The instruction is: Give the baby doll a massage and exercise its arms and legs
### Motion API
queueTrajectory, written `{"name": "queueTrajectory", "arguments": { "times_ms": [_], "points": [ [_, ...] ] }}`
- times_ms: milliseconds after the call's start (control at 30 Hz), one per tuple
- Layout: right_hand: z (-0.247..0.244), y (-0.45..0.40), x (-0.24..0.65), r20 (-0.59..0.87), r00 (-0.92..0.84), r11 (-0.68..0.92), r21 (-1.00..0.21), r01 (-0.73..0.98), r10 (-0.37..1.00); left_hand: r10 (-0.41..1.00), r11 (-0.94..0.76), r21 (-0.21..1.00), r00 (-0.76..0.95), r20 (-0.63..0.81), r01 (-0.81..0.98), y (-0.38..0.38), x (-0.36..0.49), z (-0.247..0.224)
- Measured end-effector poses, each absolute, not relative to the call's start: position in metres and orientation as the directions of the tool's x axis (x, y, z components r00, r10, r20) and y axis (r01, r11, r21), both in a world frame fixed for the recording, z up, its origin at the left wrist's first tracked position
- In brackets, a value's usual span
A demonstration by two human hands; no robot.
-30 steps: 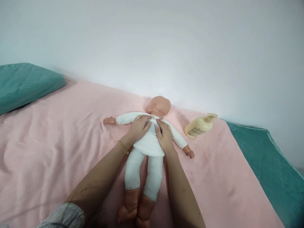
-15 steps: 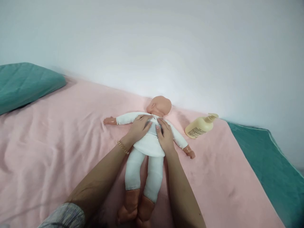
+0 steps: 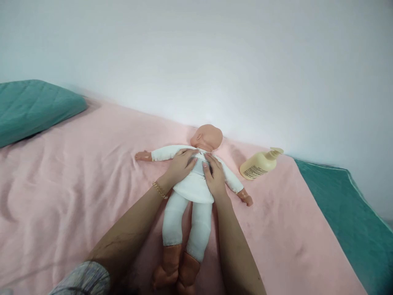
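Observation:
A baby doll (image 3: 193, 192) with a white cloth body lies face down on a pink blanket, its arms spread and its legs toward me. Its bare plastic head is at the far end. My left hand (image 3: 181, 166) rests flat on the left side of the doll's upper back, fingers stretched out. On the right side of the back lies my right hand (image 3: 215, 174), also with its fingers extended. A grey-white patch of the doll's back shows between my thumbs. Neither hand grips anything.
A yellow pump bottle (image 3: 258, 164) stands tilted in view to the right of the doll. The pink blanket (image 3: 101, 164) is wrinkled on the left. A green quilted cushion (image 3: 37, 108) is at the far left, green fabric (image 3: 346, 209) at the right. A pale wall (image 3: 196, 61) rises behind.
Almost nothing differs. Both hands stay on the doll's back, and the whole scene has shifted very slightly to the right in view.

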State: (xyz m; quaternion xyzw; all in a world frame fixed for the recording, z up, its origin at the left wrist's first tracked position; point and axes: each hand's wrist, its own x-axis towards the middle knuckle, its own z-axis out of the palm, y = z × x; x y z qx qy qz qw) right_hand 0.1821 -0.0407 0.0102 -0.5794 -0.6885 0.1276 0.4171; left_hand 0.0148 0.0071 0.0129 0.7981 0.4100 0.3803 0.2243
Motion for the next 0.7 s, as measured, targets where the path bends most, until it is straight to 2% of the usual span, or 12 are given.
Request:
{"name": "queueTrajectory", "arguments": {
  "times_ms": [133, 233, 333, 500, 600, 700],
  "points": [
    [0.019, -0.05, 0.184, 0.47, 0.094, 0.311, -0.707, 0.635, 0.878, 0.839, -0.537, 0.729, 0.357, 0.411, 0.424, 0.003, 0.011, 0.022],
    [0.029, -0.058, 0.189, 0.483, 0.174, 0.306, -0.753, 0.583, 0.858, 0.828, -0.555, 0.728, 0.357, 0.433, 0.403, 0.0, 0.005, 0.033],
    [0.041, -0.067, 0.196, 0.41, 0.166, 0.275, -0.812, 0.516, 0.897, 0.789, -0.599, 0.7, 0.433, 0.436, 0.388, -0.006, -0.008, 0.05],
    [0.059, -0.082, 0.205, 0.113, -0.119, 0.156, -0.863, 0.48, 0.986, 0.666, -0.613, 0.713, 0.708, 0.235, 0.34, -0.027, -0.034, 0.086],
    [0.067, -0.088, 0.207, -0.004, -0.29, 0.145, -0.86, 0.49, 0.957, 0.527, -0.596, 0.748, 0.845, 0.089, 0.293, -0.036, -0.039, 0.098],
    [0.07, -0.092, 0.209, -0.143, -0.402, 0.1, -0.844, 0.527, 0.904, 0.417, -0.567, 0.788, 0.909, 0.023, 0.24, -0.039, -0.035, 0.098]
  ]
}}
